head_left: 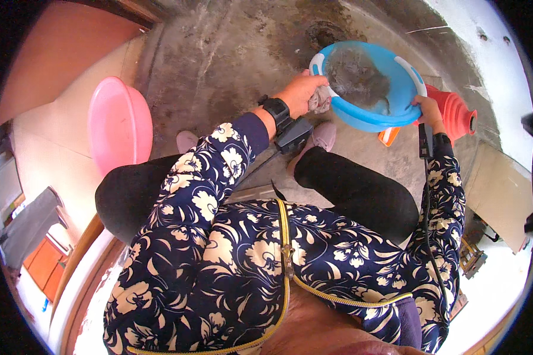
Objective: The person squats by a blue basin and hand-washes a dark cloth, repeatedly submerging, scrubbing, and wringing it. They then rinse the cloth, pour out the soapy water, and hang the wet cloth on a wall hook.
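A round blue plastic basin (pixel 395 71) with white grips at two sides is held out in front of me. A grey, murky area fills much of its inside; whether that is dirty water or a view through the base, I cannot tell. My left hand (pixel 300 93) grips the near-left rim at one white grip. A crumpled greyish cloth (pixel 320 100) hangs beneath those fingers. On the opposite side, my right hand (pixel 427 112) clasps the rim below the other grip, with the thumb over the edge.
A coral-red ribbed plastic object (pixel 451 111) stands right of the basin. Below the rim lies a small orange item (pixel 388 136). To the left, a pink basin (pixel 115 124) rests tipped on its side. The concrete floor (pixel 213 66) has wet, dark patches.
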`<state>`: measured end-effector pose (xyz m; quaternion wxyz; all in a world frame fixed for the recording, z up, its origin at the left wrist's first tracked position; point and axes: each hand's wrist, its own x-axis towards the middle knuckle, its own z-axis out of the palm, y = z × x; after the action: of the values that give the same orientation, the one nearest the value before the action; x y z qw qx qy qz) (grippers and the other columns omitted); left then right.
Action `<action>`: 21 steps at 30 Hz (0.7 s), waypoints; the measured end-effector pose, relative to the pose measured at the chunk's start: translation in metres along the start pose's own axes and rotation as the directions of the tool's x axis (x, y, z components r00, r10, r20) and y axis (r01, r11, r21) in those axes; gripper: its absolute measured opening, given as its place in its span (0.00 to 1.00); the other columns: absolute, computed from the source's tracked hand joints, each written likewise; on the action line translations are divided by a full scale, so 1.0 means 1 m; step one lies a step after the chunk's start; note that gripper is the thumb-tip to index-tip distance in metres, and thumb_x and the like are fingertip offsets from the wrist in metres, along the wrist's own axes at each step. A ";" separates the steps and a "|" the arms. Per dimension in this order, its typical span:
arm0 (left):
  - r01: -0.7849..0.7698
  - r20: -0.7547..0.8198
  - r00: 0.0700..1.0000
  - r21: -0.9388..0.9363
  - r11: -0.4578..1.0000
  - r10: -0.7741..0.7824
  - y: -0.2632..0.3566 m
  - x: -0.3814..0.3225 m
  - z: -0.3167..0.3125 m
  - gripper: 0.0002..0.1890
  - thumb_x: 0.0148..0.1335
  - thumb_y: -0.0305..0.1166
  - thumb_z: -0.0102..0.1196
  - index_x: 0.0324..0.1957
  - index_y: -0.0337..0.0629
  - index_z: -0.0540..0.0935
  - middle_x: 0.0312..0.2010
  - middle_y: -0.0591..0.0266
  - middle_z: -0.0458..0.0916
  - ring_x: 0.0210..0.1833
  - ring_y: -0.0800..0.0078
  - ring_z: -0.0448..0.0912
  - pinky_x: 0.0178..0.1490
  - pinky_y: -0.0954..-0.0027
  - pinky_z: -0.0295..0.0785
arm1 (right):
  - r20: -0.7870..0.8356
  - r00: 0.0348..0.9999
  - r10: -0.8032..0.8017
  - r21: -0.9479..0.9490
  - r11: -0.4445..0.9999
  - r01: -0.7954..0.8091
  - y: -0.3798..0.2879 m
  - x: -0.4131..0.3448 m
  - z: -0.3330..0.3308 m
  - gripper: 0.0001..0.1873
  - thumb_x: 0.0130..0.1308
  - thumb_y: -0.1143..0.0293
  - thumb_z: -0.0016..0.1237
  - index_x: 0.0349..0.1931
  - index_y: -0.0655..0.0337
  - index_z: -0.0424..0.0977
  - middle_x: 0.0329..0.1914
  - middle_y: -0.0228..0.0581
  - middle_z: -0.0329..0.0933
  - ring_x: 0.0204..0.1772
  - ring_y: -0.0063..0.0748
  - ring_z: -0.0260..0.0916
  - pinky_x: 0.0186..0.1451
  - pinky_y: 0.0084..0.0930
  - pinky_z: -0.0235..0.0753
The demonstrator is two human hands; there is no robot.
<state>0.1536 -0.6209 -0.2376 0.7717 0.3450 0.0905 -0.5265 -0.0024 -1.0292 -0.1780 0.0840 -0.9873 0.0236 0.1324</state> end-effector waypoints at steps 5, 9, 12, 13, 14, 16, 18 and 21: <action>0.075 0.059 0.996 -0.078 0.994 -0.071 0.000 0.001 -0.008 0.09 0.58 0.25 0.54 0.41 0.38 0.71 0.32 0.55 0.77 0.31 0.63 0.80 0.31 0.62 0.78 | 0.214 0.858 0.467 0.422 0.748 -0.513 0.004 0.013 -0.003 0.11 0.46 0.80 0.54 0.32 0.56 0.78 0.28 0.36 0.80 0.29 0.28 0.78 0.31 0.28 0.77; 0.075 0.013 0.997 -0.083 0.994 -0.074 0.002 -0.002 -0.010 0.10 0.56 0.24 0.55 0.40 0.38 0.71 0.30 0.54 0.76 0.30 0.64 0.81 0.31 0.63 0.77 | 0.300 0.717 0.629 0.535 0.511 -0.672 -0.003 0.022 -0.011 0.05 0.52 0.72 0.50 0.29 0.59 0.79 0.27 0.36 0.78 0.29 0.27 0.77 0.30 0.27 0.76; 0.077 0.024 0.997 -0.087 0.993 -0.075 0.007 -0.006 -0.011 0.11 0.56 0.24 0.56 0.41 0.37 0.72 0.30 0.55 0.77 0.31 0.64 0.81 0.32 0.64 0.77 | 0.266 0.817 0.512 0.520 0.637 -0.569 -0.006 0.027 -0.021 0.07 0.48 0.72 0.53 0.29 0.58 0.79 0.29 0.36 0.79 0.32 0.29 0.77 0.33 0.27 0.76; 0.085 0.024 0.996 -0.074 0.994 -0.083 0.008 -0.007 -0.011 0.11 0.56 0.24 0.56 0.41 0.37 0.71 0.30 0.55 0.77 0.31 0.64 0.81 0.32 0.64 0.77 | 0.231 0.885 0.405 0.428 0.774 -0.466 -0.005 0.028 -0.024 0.09 0.45 0.73 0.54 0.30 0.58 0.79 0.31 0.36 0.79 0.33 0.30 0.77 0.35 0.28 0.76; 0.093 0.024 0.995 -0.061 0.994 -0.092 0.010 -0.009 -0.012 0.11 0.56 0.24 0.56 0.41 0.37 0.71 0.30 0.55 0.77 0.31 0.64 0.81 0.32 0.64 0.77 | 0.191 0.937 0.292 0.326 0.882 -0.341 -0.004 0.030 -0.026 0.11 0.43 0.75 0.56 0.31 0.57 0.78 0.32 0.36 0.80 0.35 0.31 0.77 0.37 0.28 0.76; 0.112 0.013 0.994 -0.052 0.992 -0.112 0.012 -0.012 -0.015 0.11 0.56 0.24 0.56 0.41 0.36 0.71 0.30 0.55 0.77 0.30 0.64 0.81 0.32 0.64 0.77 | 0.193 0.979 0.062 -0.143 0.989 -0.034 -0.002 0.033 -0.031 0.16 0.38 0.77 0.59 0.33 0.55 0.78 0.35 0.38 0.80 0.38 0.34 0.78 0.40 0.29 0.76; 0.122 0.005 0.993 -0.058 0.991 -0.122 0.013 -0.014 -0.018 0.11 0.56 0.24 0.56 0.40 0.35 0.72 0.31 0.55 0.77 0.29 0.64 0.80 0.31 0.64 0.78 | 0.160 0.986 0.048 -0.027 0.999 -0.044 -0.002 0.038 -0.033 0.20 0.33 0.79 0.61 0.33 0.54 0.78 0.37 0.39 0.80 0.41 0.39 0.78 0.44 0.31 0.76; 0.095 -0.049 0.994 -0.010 0.995 -0.095 0.010 -0.015 -0.022 0.08 0.57 0.24 0.55 0.38 0.35 0.73 0.30 0.54 0.78 0.28 0.63 0.81 0.29 0.64 0.78 | 0.185 0.945 0.271 0.106 0.950 -0.293 -0.006 0.050 -0.037 0.22 0.31 0.79 0.62 0.33 0.54 0.77 0.38 0.40 0.80 0.44 0.43 0.78 0.45 0.32 0.76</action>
<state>0.1612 -0.5939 -0.2416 0.7447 0.3502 0.1276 -0.5536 0.0560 -1.0311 -0.1550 0.1312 -0.9513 0.1665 0.2240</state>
